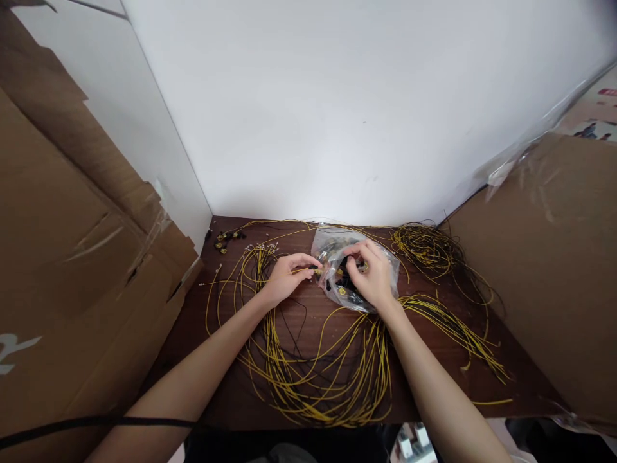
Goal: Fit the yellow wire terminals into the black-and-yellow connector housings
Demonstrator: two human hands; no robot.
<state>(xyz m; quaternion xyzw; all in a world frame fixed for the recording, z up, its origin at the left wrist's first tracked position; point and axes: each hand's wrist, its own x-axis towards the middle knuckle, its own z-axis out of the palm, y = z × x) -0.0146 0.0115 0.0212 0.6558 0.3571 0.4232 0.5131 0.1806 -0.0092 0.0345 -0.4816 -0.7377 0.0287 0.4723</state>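
My left hand (288, 276) pinches the end of a yellow and black wire (313, 269) between thumb and fingers, just left of a clear plastic bag (389, 270). Inside the bag lie small black and yellow connector pieces (349, 283). My right hand (369, 269) is at the bag's opening, its thumb and fingertips drawn together over the dark pieces; what it grips, if anything, is hidden. Below both hands a large looped bundle of yellow and black wires (328, 408) spreads over the brown table (193, 360).
Cardboard boxes (72, 270) (530, 257) stand at left and right. A white wall (337, 116) rises behind the table. At the back left are several small connectors (224, 241); at the back right lies a tangled wire coil (424, 247). More wires (457, 331) fan out at right.
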